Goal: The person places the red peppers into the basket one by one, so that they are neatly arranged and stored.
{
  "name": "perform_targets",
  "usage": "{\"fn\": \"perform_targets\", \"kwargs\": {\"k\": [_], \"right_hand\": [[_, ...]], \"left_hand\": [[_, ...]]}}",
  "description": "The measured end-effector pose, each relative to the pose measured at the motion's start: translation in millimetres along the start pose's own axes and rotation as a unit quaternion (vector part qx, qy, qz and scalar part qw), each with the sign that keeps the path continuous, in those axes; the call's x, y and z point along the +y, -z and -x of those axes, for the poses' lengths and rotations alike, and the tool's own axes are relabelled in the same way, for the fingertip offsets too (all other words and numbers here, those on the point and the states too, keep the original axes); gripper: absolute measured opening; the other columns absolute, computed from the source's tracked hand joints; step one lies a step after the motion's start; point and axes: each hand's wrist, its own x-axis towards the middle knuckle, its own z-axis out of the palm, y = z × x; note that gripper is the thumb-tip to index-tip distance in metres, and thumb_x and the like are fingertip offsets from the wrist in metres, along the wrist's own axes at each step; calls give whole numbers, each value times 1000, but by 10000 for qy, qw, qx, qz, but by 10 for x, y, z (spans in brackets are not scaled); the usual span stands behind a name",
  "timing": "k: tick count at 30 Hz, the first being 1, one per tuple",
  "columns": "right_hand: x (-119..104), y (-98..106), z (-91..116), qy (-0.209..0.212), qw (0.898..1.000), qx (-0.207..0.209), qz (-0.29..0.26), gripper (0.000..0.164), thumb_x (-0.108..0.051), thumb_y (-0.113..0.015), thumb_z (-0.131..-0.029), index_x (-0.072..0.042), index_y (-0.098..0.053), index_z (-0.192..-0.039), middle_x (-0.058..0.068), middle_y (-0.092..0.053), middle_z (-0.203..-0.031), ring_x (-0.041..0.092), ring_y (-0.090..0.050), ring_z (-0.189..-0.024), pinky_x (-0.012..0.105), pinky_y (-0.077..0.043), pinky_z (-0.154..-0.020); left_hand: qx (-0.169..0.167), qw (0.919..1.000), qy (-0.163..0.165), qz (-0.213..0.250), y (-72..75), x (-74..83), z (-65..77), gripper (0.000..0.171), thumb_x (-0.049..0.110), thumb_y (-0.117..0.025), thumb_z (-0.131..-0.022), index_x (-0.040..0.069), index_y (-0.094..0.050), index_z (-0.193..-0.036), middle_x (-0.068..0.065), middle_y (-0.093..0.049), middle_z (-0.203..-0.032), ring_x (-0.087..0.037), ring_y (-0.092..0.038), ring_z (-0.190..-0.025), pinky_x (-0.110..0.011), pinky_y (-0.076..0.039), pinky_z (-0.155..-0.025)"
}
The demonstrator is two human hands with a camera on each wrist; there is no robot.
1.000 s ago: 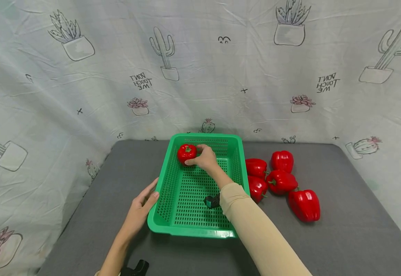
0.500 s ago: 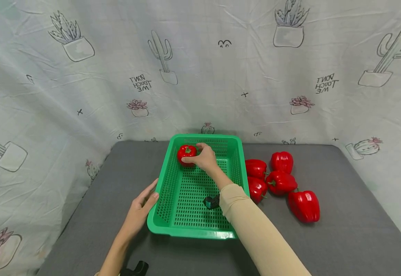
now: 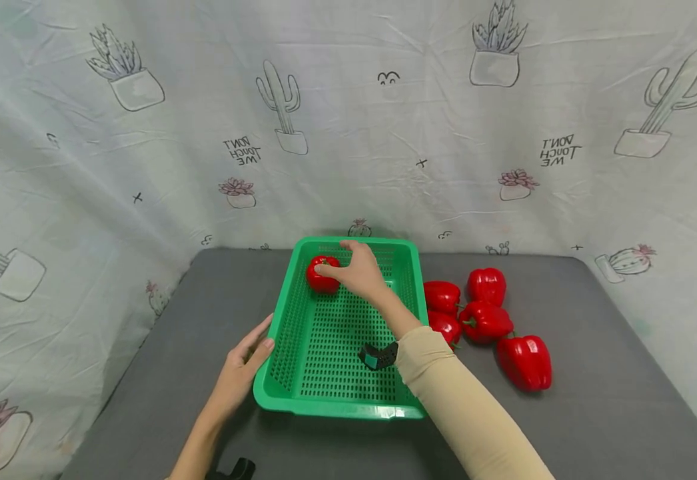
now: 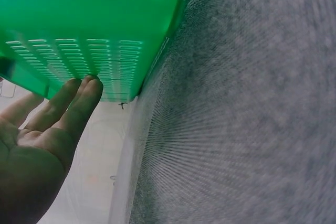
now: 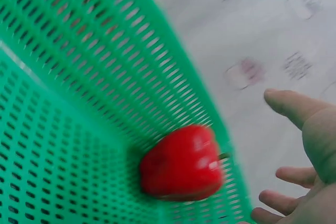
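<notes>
A red bell pepper (image 3: 324,279) sits upright in the far left corner of the green perforated basket (image 3: 336,407). My right hand (image 3: 362,272) is over the basket, thumb and fingers spread apart. In the right wrist view, that hand (image 5: 315,156) shows apart from the pepper (image 5: 184,166), holding nothing. My left hand (image 3: 243,367) rests along the basket's left side. From the left wrist, straight fingertips (image 4: 86,95) touch the slotted outer wall (image 4: 105,19), and the thumb lies near the rim.
Several more red bell peppers (image 3: 486,322) lie in a group on the grey tabletop (image 3: 588,400), right of the basket. Two of them sit close against its right side. A white curtain (image 3: 336,180) with cactus drawings hangs behind the table.
My right hand has let go of the bell pepper in the corner and lifted slightly up and away to the right. The left hand has stayed at the basket's side.
</notes>
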Motion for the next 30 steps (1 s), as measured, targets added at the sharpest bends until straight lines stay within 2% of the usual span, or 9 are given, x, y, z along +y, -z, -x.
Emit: {"fn": "perform_targets", "kwargs": {"k": [4, 8, 12, 15, 19, 23, 26, 30], "right_hand": [[-125, 138, 292, 200, 9995, 237, 41, 73, -45, -75, -86, -10, -48, -144, 5, -42, -146, 25, -36, -135, 48, -39, -101], [-186, 289, 652, 566, 9952, 801, -35, 65, -43, -75, -87, -14, -53, -140, 2, -44, -142, 23, -40, -131, 49, -39, -101], [-135, 494, 956, 978, 9828, 1564, -42, 58, -37, -77, -87, -12, -56, -135, 1, -48, -136, 19, -44, -123, 46, -39, -100], [-45, 670, 1133, 1133, 9708, 2110, 122, 55, -31, -79, -86, -10, -58, -133, 2, -51, -135, 19, -46, -122, 45, -40, -98], [82, 920, 1358, 959, 9582, 2666, 396, 54, -25, -80, -85, -9, -59, -133, 3, -52, -135, 18, -46, -120, 46, -44, -95], [250, 1128, 1562, 621, 9493, 3025, 593, 53, -22, -78, -85, -9, -59, -133, 4, -52, -134, 20, -46, -116, 50, -48, -89], [453, 1263, 1699, 443, 9402, 3273, 836, 53, -19, -78, -85, -5, -59, -131, 9, -52, -133, 25, -47, -117, 54, -47, -88], [764, 1426, 1933, 24, 9236, 3666, 1122, 55, -18, -80, -83, -2, -59, -131, 14, -53, -132, 29, -48, -115, 50, -45, -88]], "left_hand": [[-4, 10000, 38, -29, 3, -9, 24, 50, 21, -47, -107, 29, -34, -154, 1, -35, -154, -19, -46, -129, -32, -46, -94], [4, 10000, 81, -28, 9, -19, 35, 50, 21, -48, -107, 27, -34, -155, -1, -37, -152, -18, -50, -125, -33, -48, -91], [-54, 10000, 49, 19, 9, -27, 23, 51, 20, -47, -107, 26, -33, -155, -2, -38, -152, -18, -51, -124, -33, -48, -91], [-65, 10000, 35, 40, 10, -25, 16, 51, 20, -47, -107, 27, -33, -155, -2, -37, -152, -17, -50, -126, -32, -48, -92], [-25, 9999, 110, -34, 20, -9, 35, 50, 22, -47, -107, 29, -33, -155, 0, -34, -154, -20, -46, -129, -32, -46, -94], [-2, 9998, 153, -102, 28, -1, 46, 50, 23, -47, -107, 31, -33, -154, 1, -33, -154, -22, -42, -132, -32, -45, -95], [3, 9999, 149, -80, 20, 9, 39, 50, 23, -47, -107, 30, -33, -155, 1, -32, -155, -23, -42, -133, -31, -45, -95], [-27, 9999, 132, -17, 8, 30, 19, 50, 23, -47, -107, 29, -34, -154, 1, -31, -155, -22, -41, -133, -31, -44, -95]]}}
